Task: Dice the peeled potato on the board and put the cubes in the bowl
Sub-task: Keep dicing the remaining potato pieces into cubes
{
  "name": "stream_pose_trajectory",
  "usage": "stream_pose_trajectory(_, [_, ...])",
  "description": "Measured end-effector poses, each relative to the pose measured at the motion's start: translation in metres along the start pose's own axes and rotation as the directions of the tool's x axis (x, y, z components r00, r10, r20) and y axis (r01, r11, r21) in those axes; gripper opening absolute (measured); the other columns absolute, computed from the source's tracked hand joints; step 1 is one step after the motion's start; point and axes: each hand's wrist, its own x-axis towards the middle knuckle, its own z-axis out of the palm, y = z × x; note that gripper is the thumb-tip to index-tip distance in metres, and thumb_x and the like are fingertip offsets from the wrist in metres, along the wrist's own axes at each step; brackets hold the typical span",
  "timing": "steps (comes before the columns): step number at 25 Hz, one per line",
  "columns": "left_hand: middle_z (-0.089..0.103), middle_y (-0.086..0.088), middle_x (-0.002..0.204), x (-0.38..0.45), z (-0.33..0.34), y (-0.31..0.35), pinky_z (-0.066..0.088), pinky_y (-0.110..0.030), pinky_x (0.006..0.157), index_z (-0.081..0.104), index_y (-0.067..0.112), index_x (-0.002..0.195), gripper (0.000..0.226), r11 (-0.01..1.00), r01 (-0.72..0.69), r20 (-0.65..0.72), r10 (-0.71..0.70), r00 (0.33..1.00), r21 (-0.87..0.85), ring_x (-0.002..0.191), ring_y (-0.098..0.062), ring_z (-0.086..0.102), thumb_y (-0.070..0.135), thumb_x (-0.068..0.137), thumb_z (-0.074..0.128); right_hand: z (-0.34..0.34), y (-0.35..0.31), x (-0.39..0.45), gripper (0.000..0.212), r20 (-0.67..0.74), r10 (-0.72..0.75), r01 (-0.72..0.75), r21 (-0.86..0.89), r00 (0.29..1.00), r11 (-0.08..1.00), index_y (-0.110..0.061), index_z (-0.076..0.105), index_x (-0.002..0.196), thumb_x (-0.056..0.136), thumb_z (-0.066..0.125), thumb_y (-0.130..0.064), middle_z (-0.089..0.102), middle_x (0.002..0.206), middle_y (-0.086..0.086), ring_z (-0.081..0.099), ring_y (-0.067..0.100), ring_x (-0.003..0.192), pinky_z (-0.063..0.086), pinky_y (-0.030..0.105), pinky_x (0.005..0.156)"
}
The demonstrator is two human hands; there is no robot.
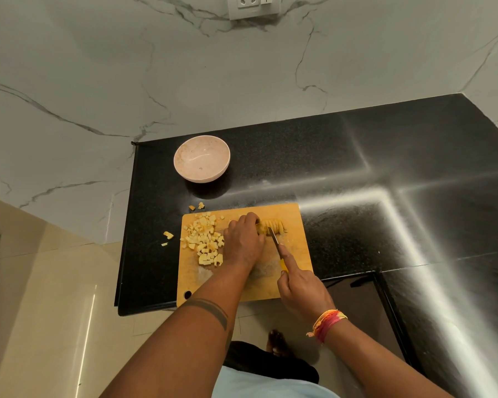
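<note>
Bowl (202, 158) holds no cubes (204, 239); they're on board (296, 242).

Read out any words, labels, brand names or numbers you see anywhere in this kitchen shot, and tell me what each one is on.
None: no text can be read anywhere.
The wall socket plate, pink bowl, cutting board and knife show no lettering.
The forearm tattoo is plain bands, not letters.
</note>
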Motion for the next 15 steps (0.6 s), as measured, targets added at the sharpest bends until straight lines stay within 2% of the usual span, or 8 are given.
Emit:
stream_pose_trajectory(6, [0.056,0.000,0.127,-0.003,-0.003,0.006,0.042,-0.042,0.098,0.050,0.025,0.127,0.045,1.000,0.000,0.023,0.000,1.000,0.025,0.117,-0.025,0.050,0.043,0.091,0.069,0.003,-0.003,-0.004,0.073,-0.001,0.011,-0.011,0.038,1.000,0.999,-0.041,-0.003,0.161,0.102,0.038,-0.027,0.059,0.063,0.001,0.055,0.022,0.053,0.038,0.035,0.047])
stream_pose_trajectory(9, [0.058,-0.001,0.126,-0.001,-0.001,0.011,0.041,-0.040,0.095,0.050,0.024,0.124,0.038,0.999,-0.009,0.009,0.009,1.000,0.041,0.114,-0.025,0.051,0.036,0.093,0.068,0.000,-0.005,-0.004,0.073,-0.009,0.011,-0.010,0.040,1.000,0.999,-0.039,-0.003,0.161,0.102,0.038,-0.026,0.059,0.063,0.001,0.053,0.021,0.052,0.033,0.032,0.045])
stream_pose_trajectory(11, [0.059,-0.003,0.122,0.002,-0.001,0.010,0.045,-0.039,0.089,0.051,0.023,0.119,0.031,1.000,0.008,0.015,-0.008,1.000,-0.007,0.107,-0.025,0.052,0.027,0.094,0.067,-0.001,-0.004,-0.003,0.072,-0.023,0.012,-0.011,0.040,1.000,0.999,-0.039,-0.002,0.161,0.102,0.038,-0.026,0.059,0.063,0.001,0.053,0.020,0.052,0.032,0.031,0.045])
stream_pose_trajectory(15, [0.054,-0.007,0.121,0.001,-0.002,0.013,0.048,-0.035,0.075,0.051,0.019,0.121,0.030,0.992,0.052,0.063,-0.045,0.997,-0.112,0.097,-0.023,0.053,0.009,0.093,0.059,0.001,-0.004,-0.007,0.072,-0.024,0.005,-0.004,0.051,1.000,0.999,-0.039,0.000,0.162,0.102,0.039,-0.026,0.059,0.062,0.001,0.051,0.018,0.051,0.038,0.036,0.047])
